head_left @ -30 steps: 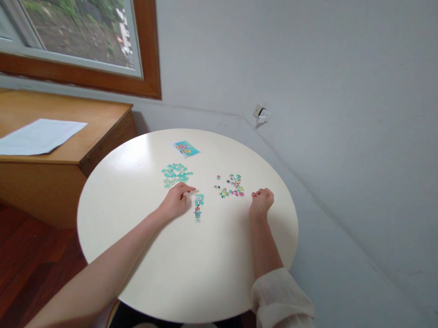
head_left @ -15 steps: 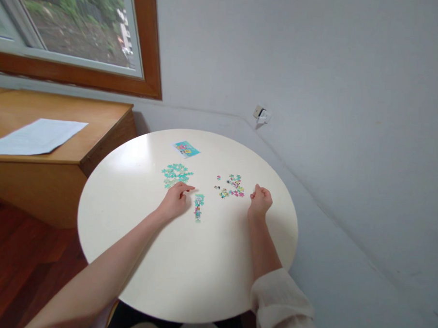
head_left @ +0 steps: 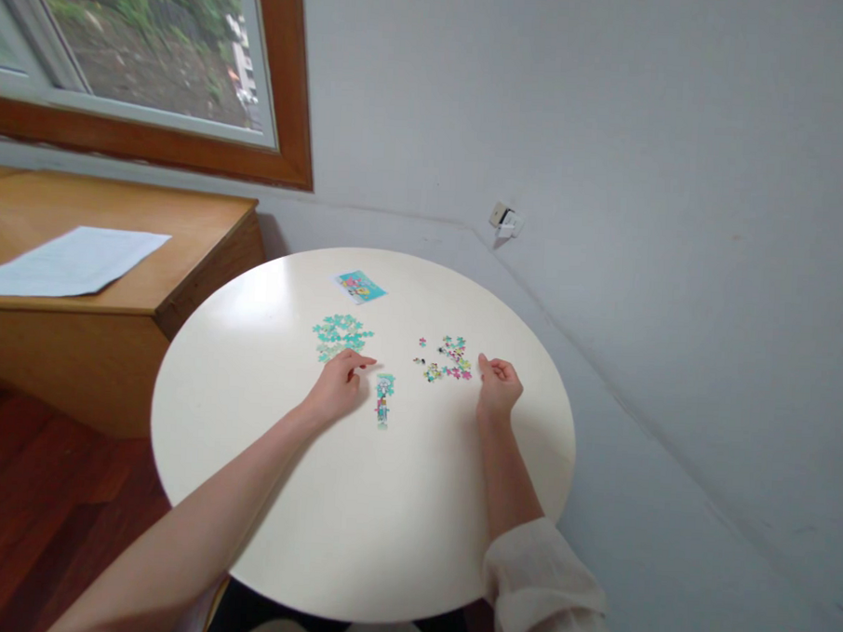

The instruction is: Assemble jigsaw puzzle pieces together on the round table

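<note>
On the round white table (head_left: 357,518) my left hand (head_left: 335,389) rests with its index finger stretched out, between a pile of teal puzzle pieces (head_left: 340,335) and a short joined strip of pieces (head_left: 383,399). The other fingers are curled under. My right hand (head_left: 498,386) lies beside a scatter of pink and multicoloured pieces (head_left: 448,358), its fingers loosely curled and its fingertip close to the nearest piece. Whether it holds a piece is not visible. A small picture card (head_left: 359,286) lies at the table's far side.
A wooden desk (head_left: 115,284) with a sheet of paper (head_left: 71,261) stands to the left under a window. Grey walls close in behind and to the right, with a wall socket (head_left: 504,221). Dark wooden floor shows at the lower left.
My right hand has shifted a little left and forward, toward the multicoloured pieces. My left hand has stayed in place.
</note>
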The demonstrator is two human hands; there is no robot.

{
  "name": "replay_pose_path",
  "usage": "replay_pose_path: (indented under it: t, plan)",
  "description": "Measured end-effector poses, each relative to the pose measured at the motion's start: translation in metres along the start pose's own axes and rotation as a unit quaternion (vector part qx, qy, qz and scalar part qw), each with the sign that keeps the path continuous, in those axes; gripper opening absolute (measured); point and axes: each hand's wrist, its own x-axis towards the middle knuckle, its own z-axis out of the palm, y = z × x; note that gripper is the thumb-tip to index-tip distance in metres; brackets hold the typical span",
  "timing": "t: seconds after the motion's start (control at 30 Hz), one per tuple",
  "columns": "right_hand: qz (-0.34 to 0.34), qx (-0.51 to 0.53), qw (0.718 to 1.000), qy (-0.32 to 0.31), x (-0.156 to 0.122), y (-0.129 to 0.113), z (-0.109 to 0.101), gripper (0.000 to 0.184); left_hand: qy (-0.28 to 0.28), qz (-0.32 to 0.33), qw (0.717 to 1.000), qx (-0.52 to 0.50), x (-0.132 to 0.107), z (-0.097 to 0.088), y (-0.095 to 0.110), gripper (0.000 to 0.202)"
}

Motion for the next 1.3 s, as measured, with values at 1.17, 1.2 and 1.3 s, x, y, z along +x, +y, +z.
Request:
replay_pose_path:
  t: [1.17, 1.2, 1.3]
  plan:
    - [-0.011, -0.033, 0.999, -0.004, -0.003, -0.003, -0.0013, 0.048, 0.001, 0.001, 1.0, 0.002, -0.0004, 0.0023, -0.0037, 0.047]
    - [-0.014, -0.037, 0.999, -0.005, -0.0029, -0.0024, -0.0013, 0.048, 0.002, 0.002, 1.0, 0.002, -0.0003, 0.0025, -0.004, 0.047]
    - [-0.023, -0.044, 0.999, -0.01, -0.0028, -0.0007, -0.0015, 0.048, 0.001, 0.003, 1.0, 0.002, 0.0, 0.0029, -0.004, 0.047]
